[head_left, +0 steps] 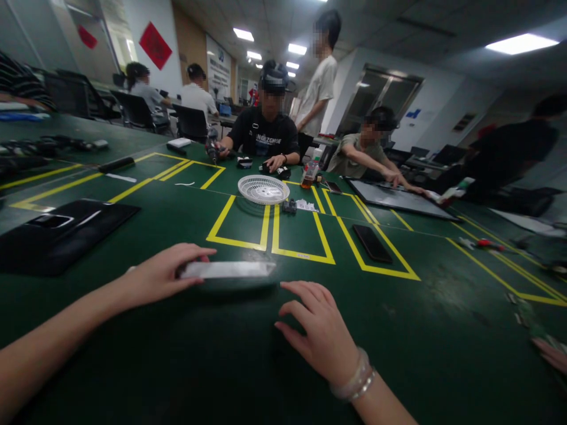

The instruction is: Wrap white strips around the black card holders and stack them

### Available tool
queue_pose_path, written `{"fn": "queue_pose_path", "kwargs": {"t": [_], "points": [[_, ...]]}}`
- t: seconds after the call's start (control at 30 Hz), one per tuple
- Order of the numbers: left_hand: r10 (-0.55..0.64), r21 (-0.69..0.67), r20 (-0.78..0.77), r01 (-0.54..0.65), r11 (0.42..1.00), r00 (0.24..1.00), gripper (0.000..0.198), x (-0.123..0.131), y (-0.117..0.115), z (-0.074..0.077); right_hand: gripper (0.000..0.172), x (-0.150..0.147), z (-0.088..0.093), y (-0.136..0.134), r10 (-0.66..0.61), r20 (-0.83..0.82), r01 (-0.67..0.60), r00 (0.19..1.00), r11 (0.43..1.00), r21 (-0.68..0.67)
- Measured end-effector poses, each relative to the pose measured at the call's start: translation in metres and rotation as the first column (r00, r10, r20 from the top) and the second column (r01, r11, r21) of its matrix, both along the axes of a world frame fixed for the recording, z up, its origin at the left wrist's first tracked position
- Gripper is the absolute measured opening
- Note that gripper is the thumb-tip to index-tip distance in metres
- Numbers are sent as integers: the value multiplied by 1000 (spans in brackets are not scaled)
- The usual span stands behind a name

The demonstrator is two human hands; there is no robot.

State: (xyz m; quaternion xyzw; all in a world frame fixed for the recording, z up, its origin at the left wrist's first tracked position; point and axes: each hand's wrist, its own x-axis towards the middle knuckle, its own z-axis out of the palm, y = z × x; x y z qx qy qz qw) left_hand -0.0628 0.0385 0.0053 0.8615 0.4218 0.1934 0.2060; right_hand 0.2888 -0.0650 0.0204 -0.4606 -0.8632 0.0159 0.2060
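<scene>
My left hand (166,271) grips the near end of a thin, pale grey flat slab (230,270), held edge-on just above the green table (212,360). The slab is smeared by motion, so its exact kind does not show. My right hand (312,324) is off the slab's far end, its fingers curved and apart with nothing between them. A bracelet circles my right wrist. Beyond the slab, a white slotted basket (263,190) stands on the table, with a small dark part (289,206) beside it.
A black panel (66,233) lies to the left and a dark phone (372,242) to the right, among yellow tape outlines. A bottle (309,175) stands past the basket. Across the table, one person (266,133) holds a drill (213,147); another leans over a large flat panel (394,198).
</scene>
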Motion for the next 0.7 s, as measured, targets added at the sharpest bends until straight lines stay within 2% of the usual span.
{"fn": "queue_pose_path", "kwargs": {"t": [0.1,0.23,0.33,0.4,0.43,0.5,0.53,0.6,0.67,0.7], "points": [[-217,17,66,217,976,974,48,33,-28,1,17,-4,0,-3,29,16,-28,999,997,-72],[-299,-44,103,305,951,949,51,47,-47,5,14,-8,-3,-3,34,-42,-42,999,979,-199],[-250,-19,53,252,968,967,49,37,-35,4,16,-5,-6,1,-16,-179,-32,984,965,-260],[-109,44,-8,110,993,994,57,17,-14,0,19,-1,-7,5,-113,-355,3,928,955,-297],[-3,83,-37,6,997,999,63,3,-2,-2,23,2,-7,8,-186,-463,27,867,944,-328],[240,159,-93,-223,962,966,76,-35,24,-7,31,8,-6,12,-311,-685,14,659,916,-402],[381,222,-124,-349,910,916,86,-58,35,-9,35,11,-4,15,-371,-754,-2,541,897,-443],[612,320,-189,-541,778,768,106,-107,50,-13,41,16,-2,19,-490,-814,4,312,857,-515],[766,330,-186,-695,639,615,100,-152,56,-17,43,20,1,22,-581,-808,-19,95,811,-585],[733,247,-193,-690,680,653,91,-171,56,-19,42,21,2,23,-612,-791,-48,2,790,-612]]}}
